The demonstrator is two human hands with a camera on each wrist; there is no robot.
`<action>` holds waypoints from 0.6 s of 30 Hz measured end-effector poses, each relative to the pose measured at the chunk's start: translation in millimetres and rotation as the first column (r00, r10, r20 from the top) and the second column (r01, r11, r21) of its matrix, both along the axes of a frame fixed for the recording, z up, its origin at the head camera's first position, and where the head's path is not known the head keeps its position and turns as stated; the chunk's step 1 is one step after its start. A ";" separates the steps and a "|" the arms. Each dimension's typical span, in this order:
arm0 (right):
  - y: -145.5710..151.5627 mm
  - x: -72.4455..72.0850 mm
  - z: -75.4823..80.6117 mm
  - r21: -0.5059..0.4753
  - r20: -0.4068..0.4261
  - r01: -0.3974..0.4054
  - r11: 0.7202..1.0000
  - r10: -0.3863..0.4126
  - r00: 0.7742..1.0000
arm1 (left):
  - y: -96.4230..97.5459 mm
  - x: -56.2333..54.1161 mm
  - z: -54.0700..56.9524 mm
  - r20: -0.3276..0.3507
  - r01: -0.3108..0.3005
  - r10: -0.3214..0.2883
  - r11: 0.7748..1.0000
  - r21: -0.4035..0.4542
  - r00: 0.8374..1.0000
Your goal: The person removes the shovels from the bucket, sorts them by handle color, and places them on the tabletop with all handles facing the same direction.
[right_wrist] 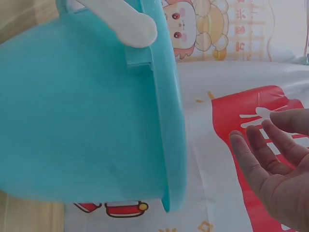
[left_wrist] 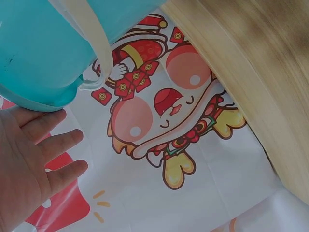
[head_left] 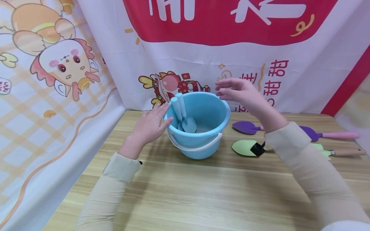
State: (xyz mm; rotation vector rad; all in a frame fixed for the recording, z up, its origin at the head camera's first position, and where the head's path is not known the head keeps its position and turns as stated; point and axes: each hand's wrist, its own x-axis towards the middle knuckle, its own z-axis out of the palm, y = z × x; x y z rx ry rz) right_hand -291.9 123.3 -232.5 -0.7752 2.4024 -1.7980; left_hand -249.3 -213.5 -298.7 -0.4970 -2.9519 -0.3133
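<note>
A light blue bucket (head_left: 199,146) stands upright on the wooden table, its white handle (head_left: 199,148) hanging down in front. Two small blue shovels (head_left: 189,124) lean inside against its left wall, handles up past the rim. My left hand (head_left: 150,124) is at the bucket's left rim with fingers extended; in the left wrist view its fingertips lie right at the rim's edge. Above the right rim my right hand (head_left: 238,93) hovers with loosely bent fingers and nothing in them. The right wrist view shows a gap between that hand (right_wrist: 277,162) and the bucket's rim (right_wrist: 169,121).
Right of the bucket lie a purple trowel (head_left: 245,127) and a green trowel (head_left: 244,148), partly behind the right forearm. Farther right are another purple tool (head_left: 310,132) with a pink handle and a green tool with a wooden handle (head_left: 348,152). Printed cloth (head_left: 185,57) hangs behind the table.
</note>
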 end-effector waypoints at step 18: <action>-62.7 -23.8 -9.3 0.091 0.018 -0.089 0.992 0.088 0.996 | -3.1 -2.7 2.0 0.001 -0.014 0.014 1.000 0.009 1.000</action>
